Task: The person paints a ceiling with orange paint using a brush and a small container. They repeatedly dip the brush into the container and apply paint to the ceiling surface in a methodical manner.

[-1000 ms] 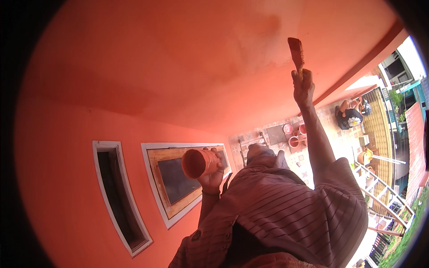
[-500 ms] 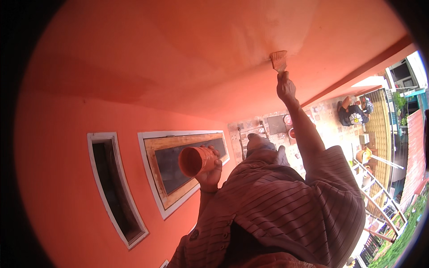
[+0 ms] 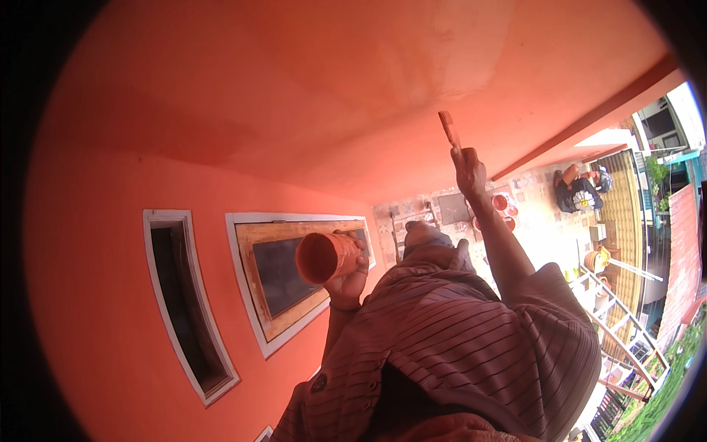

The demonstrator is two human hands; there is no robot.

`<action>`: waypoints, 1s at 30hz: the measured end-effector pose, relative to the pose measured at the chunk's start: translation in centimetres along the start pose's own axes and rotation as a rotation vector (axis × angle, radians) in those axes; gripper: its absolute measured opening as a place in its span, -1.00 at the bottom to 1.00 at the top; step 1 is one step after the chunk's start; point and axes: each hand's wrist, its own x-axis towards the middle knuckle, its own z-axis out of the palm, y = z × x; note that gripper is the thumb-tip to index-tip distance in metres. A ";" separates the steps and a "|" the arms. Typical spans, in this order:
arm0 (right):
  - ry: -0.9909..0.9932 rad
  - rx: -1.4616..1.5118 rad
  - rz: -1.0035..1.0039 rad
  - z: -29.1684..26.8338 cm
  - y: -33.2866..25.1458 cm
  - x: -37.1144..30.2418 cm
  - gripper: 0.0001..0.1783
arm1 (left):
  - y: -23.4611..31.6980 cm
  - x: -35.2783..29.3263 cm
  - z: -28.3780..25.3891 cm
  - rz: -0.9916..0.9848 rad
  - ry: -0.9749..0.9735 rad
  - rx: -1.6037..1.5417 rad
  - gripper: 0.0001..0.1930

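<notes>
Head view, looking up along the body: gripped a small paint cup [image 3: 324, 258] in the left hand [image 3: 347, 283], fingers closed round its side. Sat just left of centre, orange-smeared mouth turned toward nine o'clock, in front of the wood-framed window [image 3: 254, 295]. Hard to judge the true tilt through this lens. Stretched the right hand [image 3: 470, 171] up toward one o'clock on a nearly straight arm, clenched shut on the handle of a paintbrush [image 3: 448, 131]. Pointed the bristle end up at the orange ceiling [image 3: 294, 88]; could not tell whether touching or just short. Showed a paler, patchy band in the ceiling at twelve o'clock, above the brush. Filled the nine o'clock side with orange wall [image 3: 88, 317] and a narrow dark window [image 3: 184, 302]. Covered the lower middle with a striped shirt [image 3: 456, 346]. Caught, out at three o'clock, a ladder [image 3: 618, 295], some red buckets [image 3: 501, 202] on the tiled floor, and another person [image 3: 578, 193] sitting low, well apart. Judged on this: probably called for light, even pressure with the bristles laid flat to the ceiling, and strokes feathered into the paler band. Probably called too for the cup kept mouth-up and close under the brush to catch drips, and for a short reach rather than a locked elbow on footing that high.
</notes>
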 end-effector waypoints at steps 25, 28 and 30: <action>-0.496 0.318 0.258 -4.0 -2.5 5.7 -0.50 | 0.4 -0.5 -0.5 0.003 0.001 0.027 -0.38; -0.482 0.494 0.386 -8.3 -3.2 9.7 -0.50 | 0.3 -0.1 0.0 -0.036 0.002 0.011 -0.37; -0.391 0.520 0.428 -9.7 -2.8 10.9 -0.52 | 0.2 0.1 0.4 -0.055 -0.007 0.015 -0.37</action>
